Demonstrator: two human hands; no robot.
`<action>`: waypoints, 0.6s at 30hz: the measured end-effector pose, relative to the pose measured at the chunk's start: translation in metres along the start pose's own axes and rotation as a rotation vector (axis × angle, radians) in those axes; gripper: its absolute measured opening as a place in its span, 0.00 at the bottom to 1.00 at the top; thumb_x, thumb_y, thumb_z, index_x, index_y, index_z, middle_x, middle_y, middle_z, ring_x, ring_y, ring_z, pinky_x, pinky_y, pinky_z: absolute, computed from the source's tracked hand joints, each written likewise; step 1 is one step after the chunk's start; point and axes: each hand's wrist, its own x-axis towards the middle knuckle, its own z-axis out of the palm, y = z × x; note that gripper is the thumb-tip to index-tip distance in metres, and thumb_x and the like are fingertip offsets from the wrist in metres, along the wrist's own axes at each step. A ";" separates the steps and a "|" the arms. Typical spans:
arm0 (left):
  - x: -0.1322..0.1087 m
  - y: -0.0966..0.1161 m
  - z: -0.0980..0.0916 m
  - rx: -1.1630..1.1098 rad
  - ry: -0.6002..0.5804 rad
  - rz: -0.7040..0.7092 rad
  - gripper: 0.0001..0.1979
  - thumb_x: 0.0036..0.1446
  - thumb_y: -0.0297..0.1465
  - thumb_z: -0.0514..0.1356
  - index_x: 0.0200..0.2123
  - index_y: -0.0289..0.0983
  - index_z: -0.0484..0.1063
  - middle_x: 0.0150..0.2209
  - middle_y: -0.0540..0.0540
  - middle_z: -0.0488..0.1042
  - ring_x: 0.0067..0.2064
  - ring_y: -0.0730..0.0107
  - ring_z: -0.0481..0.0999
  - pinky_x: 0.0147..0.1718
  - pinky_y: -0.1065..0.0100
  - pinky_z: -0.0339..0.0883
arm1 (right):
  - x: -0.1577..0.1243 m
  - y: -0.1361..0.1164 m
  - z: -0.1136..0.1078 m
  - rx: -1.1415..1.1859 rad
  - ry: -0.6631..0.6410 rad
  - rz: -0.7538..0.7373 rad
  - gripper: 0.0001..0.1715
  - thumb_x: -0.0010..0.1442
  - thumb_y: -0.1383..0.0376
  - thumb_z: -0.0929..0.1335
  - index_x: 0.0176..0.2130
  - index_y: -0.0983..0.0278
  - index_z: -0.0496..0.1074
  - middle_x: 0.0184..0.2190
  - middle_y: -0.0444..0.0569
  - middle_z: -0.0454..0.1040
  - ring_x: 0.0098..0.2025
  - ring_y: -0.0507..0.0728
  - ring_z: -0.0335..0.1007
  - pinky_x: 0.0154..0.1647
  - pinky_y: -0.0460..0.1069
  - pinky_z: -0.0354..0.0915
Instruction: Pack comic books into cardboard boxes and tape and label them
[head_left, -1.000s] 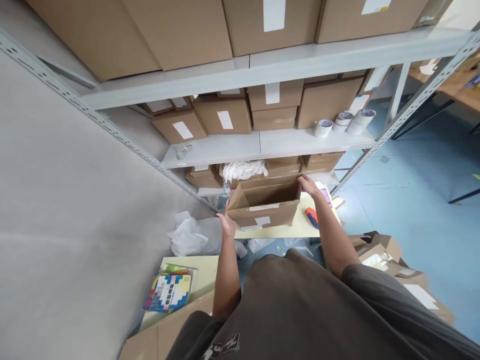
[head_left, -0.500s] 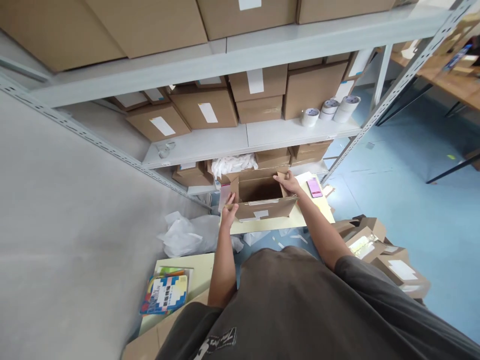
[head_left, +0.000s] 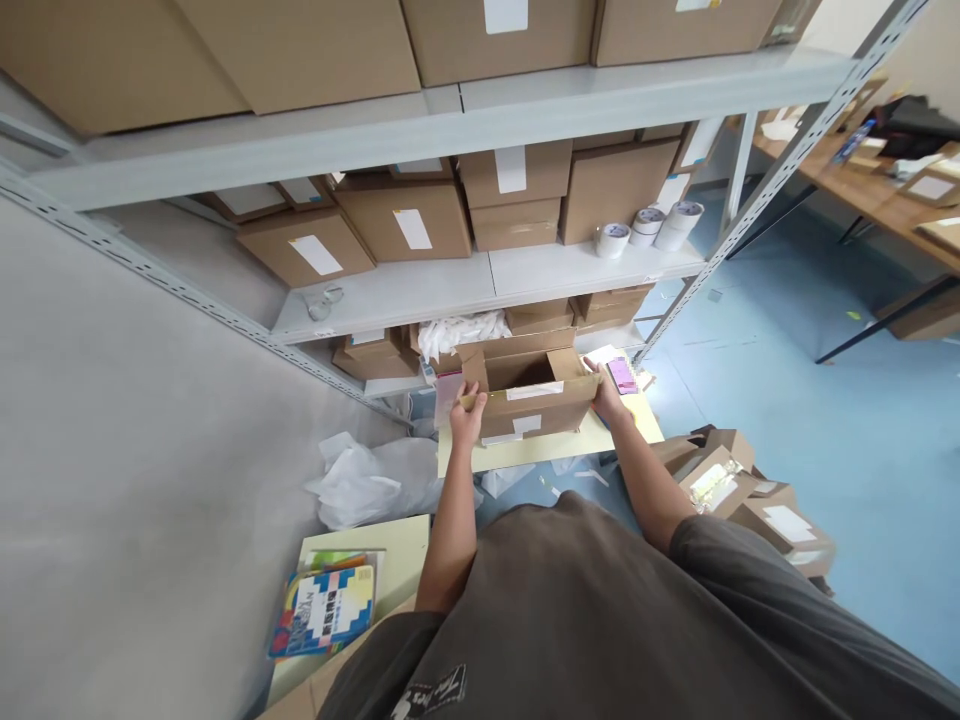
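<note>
An open cardboard box [head_left: 555,417] stands on a small pale yellow table [head_left: 525,454]. Its flaps are raised, and its inside looks dark. White tape and paper patches show on its front. My left hand [head_left: 468,412] is closed on the front left corner, thumb on the outside of the flap. At the opposite end, my right hand [head_left: 606,395] grips the right end of the front flap, its fingertips partly behind the cardboard. Just beyond the right hand lies a phone with a pink screen [head_left: 622,375].
A metal shelf rack [head_left: 420,290] holding boxes and tape rolls [head_left: 613,240] rises in front. White plastic bags [head_left: 367,482] lie on the floor at left, near books [head_left: 326,605]. Cardboard boxes [head_left: 780,520] are heaped at right. A wooden desk [head_left: 862,190] stands farther right.
My right hand has moved from the right side flap to the front flap's right end. The front flap is raised higher, and my left hand has shifted slightly up its corner.
</note>
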 end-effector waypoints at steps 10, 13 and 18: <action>0.026 0.009 -0.021 0.242 -0.024 0.070 0.70 0.51 0.43 0.79 0.83 0.44 0.35 0.83 0.35 0.42 0.82 0.41 0.47 0.74 0.47 0.58 | -0.042 0.022 0.018 -0.091 0.103 -0.069 0.72 0.56 0.40 0.78 0.83 0.50 0.42 0.76 0.52 0.64 0.75 0.68 0.64 0.77 0.65 0.60; 0.062 0.017 -0.032 0.267 -0.193 0.161 0.72 0.44 0.42 0.83 0.82 0.47 0.41 0.83 0.36 0.37 0.81 0.39 0.50 0.73 0.49 0.59 | -0.041 0.020 0.018 -0.151 0.087 -0.060 0.74 0.57 0.40 0.77 0.83 0.53 0.38 0.77 0.55 0.63 0.75 0.69 0.63 0.77 0.64 0.60; 0.075 0.006 -0.033 0.187 -0.247 0.212 0.47 0.49 0.39 0.81 0.70 0.45 0.68 0.80 0.37 0.54 0.71 0.46 0.70 0.69 0.52 0.65 | -0.042 0.018 0.019 -0.308 0.031 -0.100 0.74 0.63 0.39 0.72 0.82 0.54 0.25 0.79 0.57 0.56 0.75 0.68 0.64 0.73 0.64 0.65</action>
